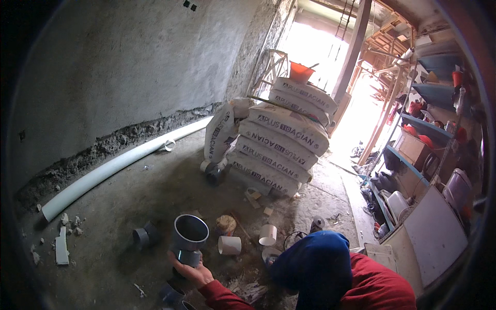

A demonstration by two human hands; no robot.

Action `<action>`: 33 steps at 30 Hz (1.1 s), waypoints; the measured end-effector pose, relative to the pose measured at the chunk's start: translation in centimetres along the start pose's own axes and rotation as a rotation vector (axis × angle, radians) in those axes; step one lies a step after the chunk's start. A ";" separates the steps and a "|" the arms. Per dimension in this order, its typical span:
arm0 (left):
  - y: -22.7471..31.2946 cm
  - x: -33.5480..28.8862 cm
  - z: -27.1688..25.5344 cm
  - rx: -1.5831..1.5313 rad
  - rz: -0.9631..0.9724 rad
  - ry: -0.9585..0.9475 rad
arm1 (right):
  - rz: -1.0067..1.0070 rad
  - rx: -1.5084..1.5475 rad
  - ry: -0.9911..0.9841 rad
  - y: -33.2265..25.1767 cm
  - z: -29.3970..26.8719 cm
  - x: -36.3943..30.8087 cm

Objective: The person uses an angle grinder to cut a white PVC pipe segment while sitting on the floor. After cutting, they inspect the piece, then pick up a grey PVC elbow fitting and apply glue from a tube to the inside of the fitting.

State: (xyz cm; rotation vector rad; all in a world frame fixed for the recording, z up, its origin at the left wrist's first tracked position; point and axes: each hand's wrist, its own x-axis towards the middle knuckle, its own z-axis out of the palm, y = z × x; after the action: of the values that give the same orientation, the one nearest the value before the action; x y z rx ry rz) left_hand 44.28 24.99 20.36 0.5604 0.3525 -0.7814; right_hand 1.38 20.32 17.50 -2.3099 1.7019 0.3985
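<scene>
My left hand (193, 270) is closed around the narrow lower end of a grey plastic pipe reducer (187, 243), its wide round mouth facing up. A red sleeve (222, 297) leads to that hand. Beside the reducer, on the floor to its left, lies another grey pipe fitting (143, 235). Below the hand, more dark grey fittings (171, 293) show at the lower edge. Two short white pipe pieces (229, 245) rest to the right. My bent knee in blue cloth (318, 261) and a red sleeve (382, 281) fill the lower right; my right hand does not show.
Stacked white sacks (284, 129) stand ahead, with an orange bowl (301, 72) on top. A long white pipe (124, 163) lies along the left wall. Broken white chunks (62, 248) are at left. Cluttered blue shelves (408, 160) and a leaning pale panel (434, 235) line the right.
</scene>
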 end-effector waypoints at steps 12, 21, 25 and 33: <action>2.4 0.6 -1.8 0.063 0.077 -0.064 | -0.054 -0.037 0.148 1.0 -2.6 3.7; 2.3 1.2 -1.6 0.210 0.125 0.089 | -0.427 0.353 0.501 -3.9 -6.2 11.3; -0.2 1.9 -2.4 0.378 0.123 0.137 | -0.079 0.480 0.147 -6.8 -6.1 13.6; -5.4 2.4 -2.3 0.734 0.201 0.033 | -0.157 0.661 0.065 -11.1 2.4 20.7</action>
State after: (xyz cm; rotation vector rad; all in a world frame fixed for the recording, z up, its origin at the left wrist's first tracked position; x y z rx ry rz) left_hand 41.64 21.94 15.52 1.2769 0.0227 -0.6943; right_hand 17.62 5.98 8.19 -1.9440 1.3815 -0.2447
